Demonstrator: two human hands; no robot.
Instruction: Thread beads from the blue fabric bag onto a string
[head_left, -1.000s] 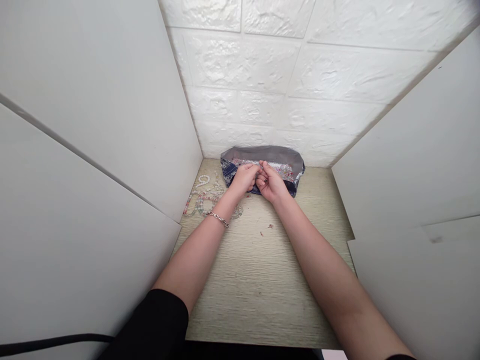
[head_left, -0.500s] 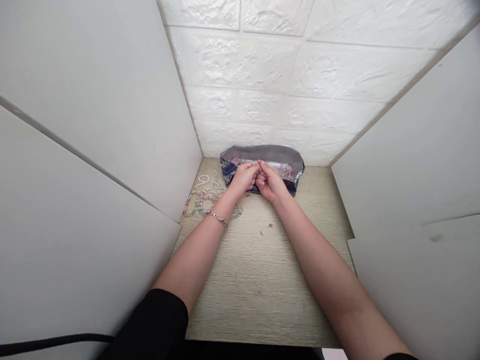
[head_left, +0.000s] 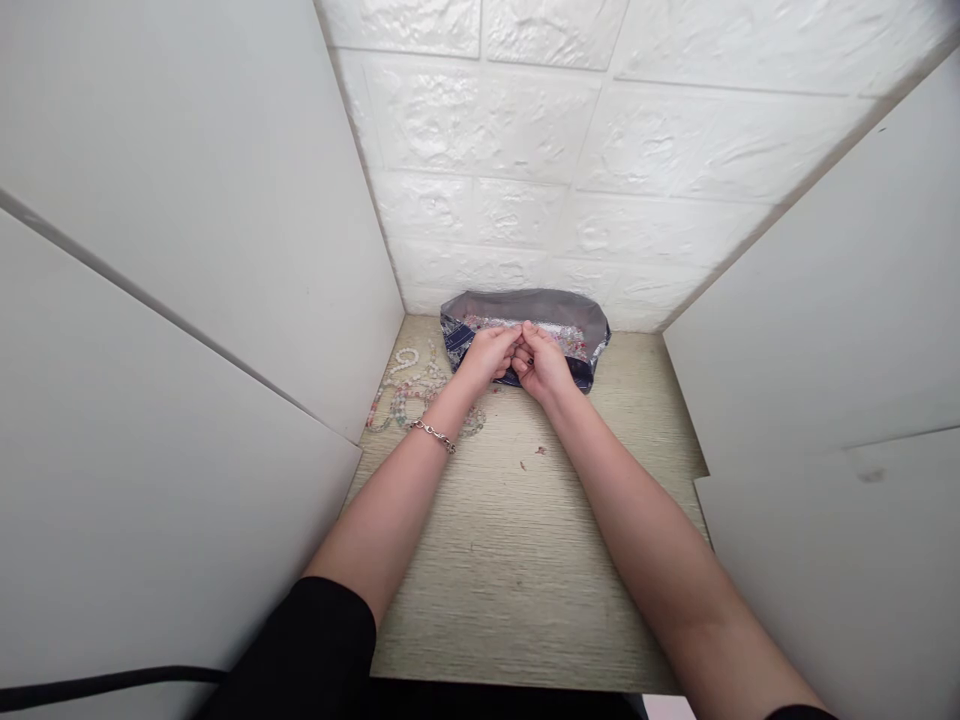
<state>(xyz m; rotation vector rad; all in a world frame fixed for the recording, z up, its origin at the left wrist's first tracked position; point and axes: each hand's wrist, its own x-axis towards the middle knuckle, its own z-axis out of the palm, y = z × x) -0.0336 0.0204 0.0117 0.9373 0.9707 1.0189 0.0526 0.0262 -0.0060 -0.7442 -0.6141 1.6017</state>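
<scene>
A dark blue bag with a silvery lining (head_left: 570,318) lies open at the back of the table, against the white wall, with small colourful beads inside. My left hand (head_left: 487,355) and my right hand (head_left: 541,362) meet in front of its opening. Both have their fingertips pinched together around something too small to name. My left wrist wears a thin chain bracelet (head_left: 433,435).
Strings of pale beads (head_left: 405,392) lie on the wooden table (head_left: 517,560) at the left, by the white side panel (head_left: 225,260). A few small crumbs (head_left: 531,458) lie mid-table. Another white panel (head_left: 825,330) closes the right side. A black cable (head_left: 90,685) runs at the lower left.
</scene>
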